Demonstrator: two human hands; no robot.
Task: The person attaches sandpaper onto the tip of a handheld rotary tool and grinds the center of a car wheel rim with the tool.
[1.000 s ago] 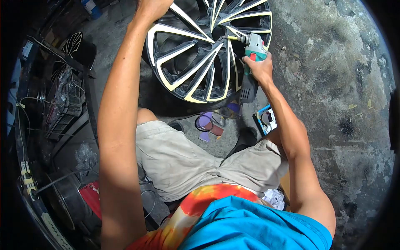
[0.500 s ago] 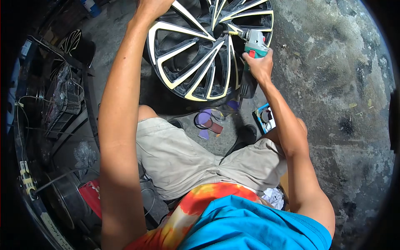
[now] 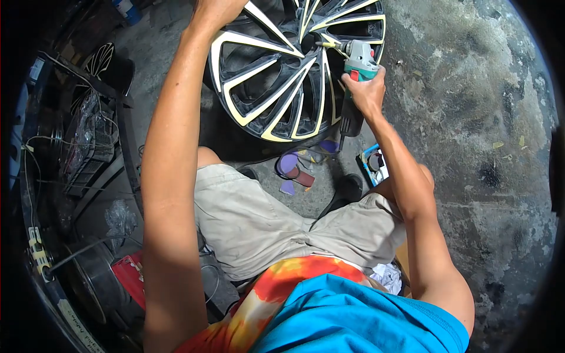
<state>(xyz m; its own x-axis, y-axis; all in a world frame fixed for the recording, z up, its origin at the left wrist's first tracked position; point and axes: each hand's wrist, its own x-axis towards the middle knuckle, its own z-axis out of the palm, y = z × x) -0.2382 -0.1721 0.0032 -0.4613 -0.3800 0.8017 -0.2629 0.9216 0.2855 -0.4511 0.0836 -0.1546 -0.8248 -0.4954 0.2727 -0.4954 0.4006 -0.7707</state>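
by the right hand point(image 3: 366, 93), closed round it, a power tool point(image 3: 360, 60) is held, tip at the hub hole point(image 3: 309, 42) of the wheel point(image 3: 276, 137), 12 o'clock in view; contact cannot be told. left hand point(image 3: 219, 10) is seen at the wheel's 10 o'clock, grip cut off. tool work near the hub seems in hand; steady aim is called for. spoke edges crowd the tip; room is offered by floor point(image 3: 465, 123) at 3 o'clock.
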